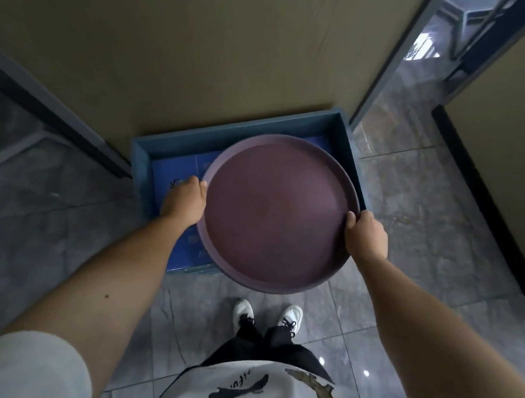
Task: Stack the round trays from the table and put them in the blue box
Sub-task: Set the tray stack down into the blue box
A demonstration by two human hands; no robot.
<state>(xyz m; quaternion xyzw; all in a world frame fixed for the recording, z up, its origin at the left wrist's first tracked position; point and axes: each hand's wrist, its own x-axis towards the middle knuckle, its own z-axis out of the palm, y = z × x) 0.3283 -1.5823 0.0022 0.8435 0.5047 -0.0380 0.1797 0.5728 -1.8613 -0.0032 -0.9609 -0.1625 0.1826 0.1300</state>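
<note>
Round trays [277, 211] face-up, tilted over blue box [141, 159], left hand [184, 201], right hand [366, 237] gripping opposite rims

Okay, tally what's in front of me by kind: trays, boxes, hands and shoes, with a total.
Round purple trays: at least 1, held at its rim; any stacked beneath are hidden
Blue boxes: 1
Hands: 2, left and right
White shoes: 2
Total: 6
</note>
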